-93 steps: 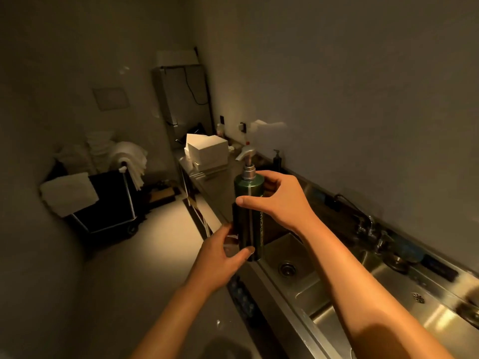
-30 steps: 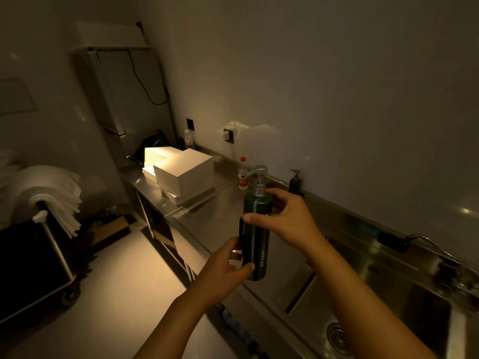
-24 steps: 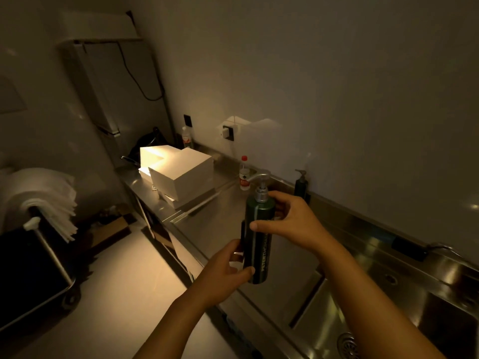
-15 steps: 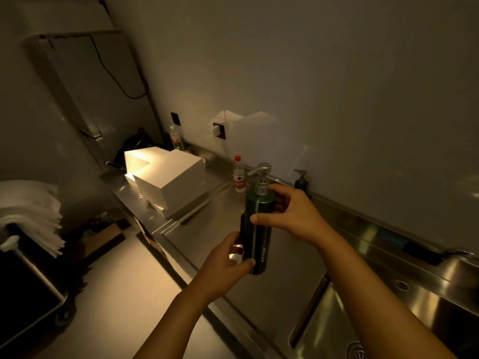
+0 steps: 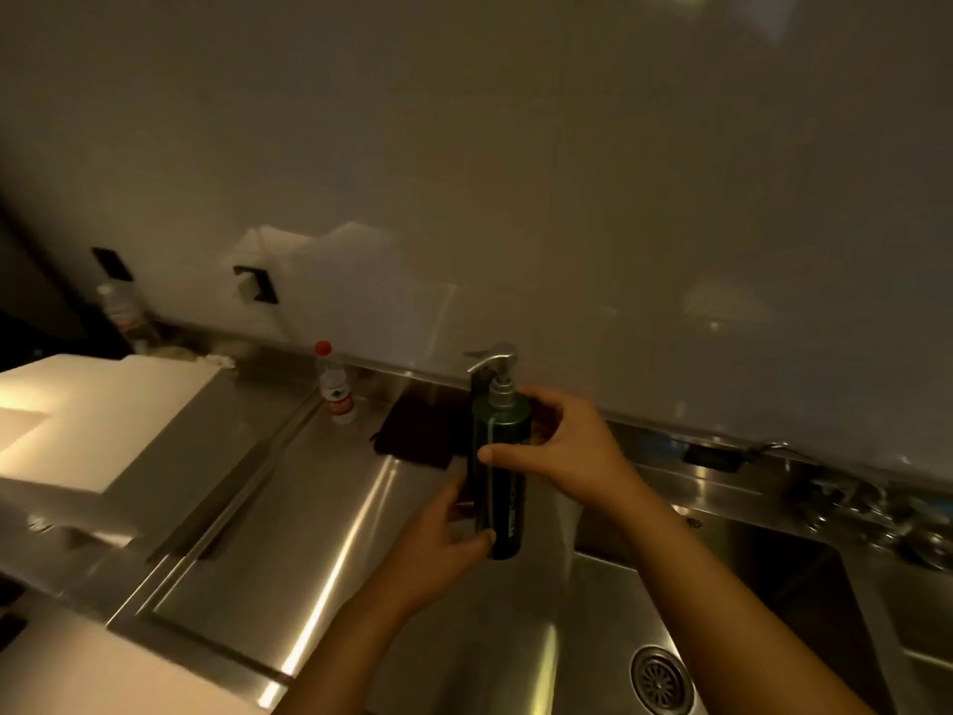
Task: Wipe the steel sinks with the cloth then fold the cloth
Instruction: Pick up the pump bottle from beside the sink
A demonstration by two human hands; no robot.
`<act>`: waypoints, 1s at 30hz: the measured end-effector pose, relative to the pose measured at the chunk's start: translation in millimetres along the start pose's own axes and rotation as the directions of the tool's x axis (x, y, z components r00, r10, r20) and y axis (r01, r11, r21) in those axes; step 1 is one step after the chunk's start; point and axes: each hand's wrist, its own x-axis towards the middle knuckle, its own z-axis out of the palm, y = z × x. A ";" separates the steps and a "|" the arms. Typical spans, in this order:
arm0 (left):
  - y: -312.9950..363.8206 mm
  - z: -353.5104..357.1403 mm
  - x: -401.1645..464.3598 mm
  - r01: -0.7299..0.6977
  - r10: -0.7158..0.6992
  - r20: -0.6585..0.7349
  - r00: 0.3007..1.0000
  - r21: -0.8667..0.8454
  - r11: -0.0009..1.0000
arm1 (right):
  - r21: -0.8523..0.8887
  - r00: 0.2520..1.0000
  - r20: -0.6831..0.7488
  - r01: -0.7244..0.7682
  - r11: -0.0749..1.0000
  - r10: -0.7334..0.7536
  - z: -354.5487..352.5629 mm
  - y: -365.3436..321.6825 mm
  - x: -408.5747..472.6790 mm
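Note:
I hold a dark green pump bottle [image 5: 501,474] upright above the steel counter, at the left rim of the sink. My right hand [image 5: 562,446] wraps its upper body from the right. My left hand [image 5: 438,547] grips its lower part from the left. A dark cloth [image 5: 417,436] lies flat on the counter by the back wall, just left of the bottle. The steel sink [image 5: 608,627] with a round drain [image 5: 661,676] lies below and right of my hands.
A small water bottle with a red cap [image 5: 335,387] stands on the counter [image 5: 289,513] left of the cloth. White boxes [image 5: 98,415] fill the counter's left end. Another bottle [image 5: 121,312] and a wall socket [image 5: 255,285] are at the back. Faucet parts [image 5: 845,503] sit at the right.
My view has swung right and down toward the sink and the wall. Both hands keep the same hold on the pump bottle. The dark cloth has come into view behind it.

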 end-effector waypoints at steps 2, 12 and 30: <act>-5.5 -2.3 21.8 -0.030 0.032 0.060 0.998 -0.027 0.999 | -0.031 0.997 -0.072 -0.027 0.999 0.025 -0.5 1.9 5.0; 9.4 -11.0 94.7 -0.190 0.201 0.164 0.966 -0.076 0.979 | -0.098 0.897 -0.440 -0.103 0.990 0.050 8.6 -4.8 16.2; -31.6 9.6 161.4 -0.119 0.133 0.093 0.987 -0.141 0.983 | -0.077 0.903 -0.400 -0.207 0.975 0.160 5.5 56.8 63.9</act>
